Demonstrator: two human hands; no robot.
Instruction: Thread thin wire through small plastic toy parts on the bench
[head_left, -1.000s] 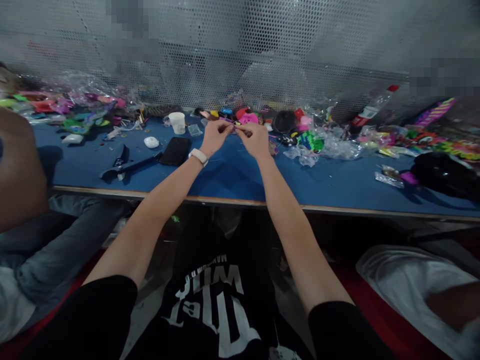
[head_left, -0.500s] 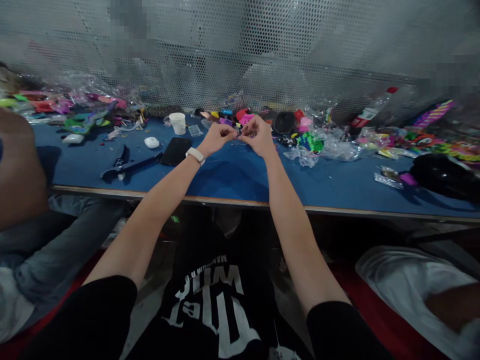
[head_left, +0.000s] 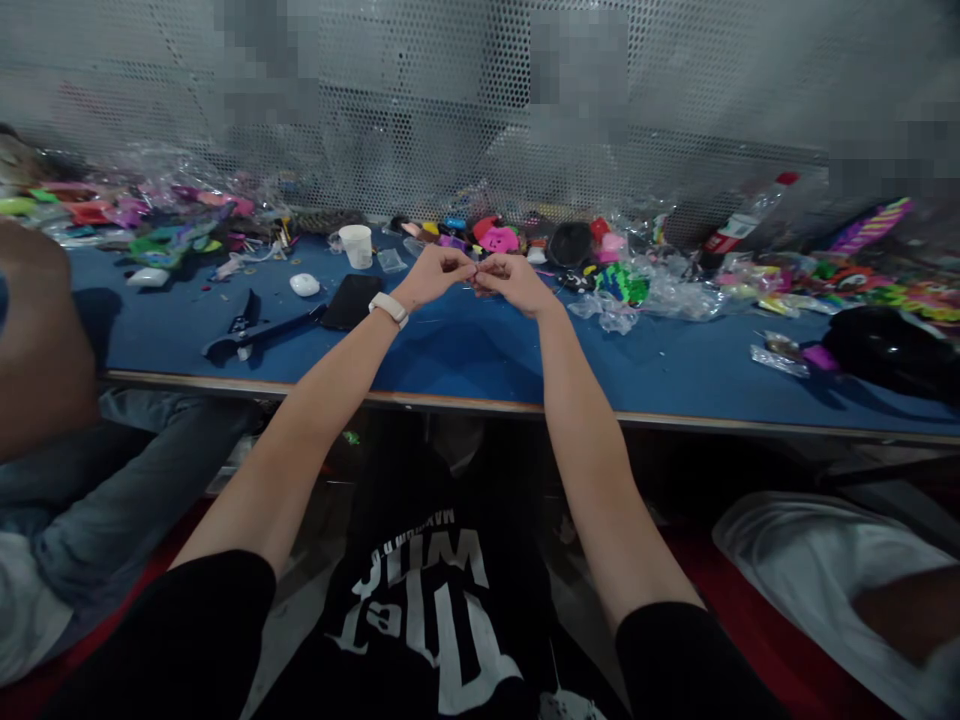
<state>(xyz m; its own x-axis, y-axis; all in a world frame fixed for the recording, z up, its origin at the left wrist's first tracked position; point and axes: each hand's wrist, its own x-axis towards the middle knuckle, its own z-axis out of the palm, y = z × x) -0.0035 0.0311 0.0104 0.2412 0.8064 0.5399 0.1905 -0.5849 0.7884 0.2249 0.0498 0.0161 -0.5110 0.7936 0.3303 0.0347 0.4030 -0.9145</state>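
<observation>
We are holding both hands together above the blue felt-covered worktable point(head_left: 480, 350), just above the middle of the frame. Our left hand point(head_left: 433, 277), with a white band on its wrist point(head_left: 388, 309), is curling its fingers and pinching something tiny between thumb and forefinger; our right hand point(head_left: 517, 284) is meeting it fingertip to fingertip, its fingers pressed together on the same small piece point(head_left: 475, 277). That piece is too small and too hidden by the fingertips to identify, though it is sitting right between the two pinches, lifted off the table.

We judge that we are in the middle of a fine joining or threading step, with both hands working the piece at its ends. The next move is calling for a steady, close grip and small finger motions, not any reach.

Around us, a black smartphone point(head_left: 351, 301) is lying left of centre, a translucent white plastic cup point(head_left: 355, 245) is standing beyond it, and a heap of bright plastic trinkets point(head_left: 499, 238) is lying just past our hands. A clear bottle with a red cap point(head_left: 742, 225) is leaning at the upper right.
</observation>
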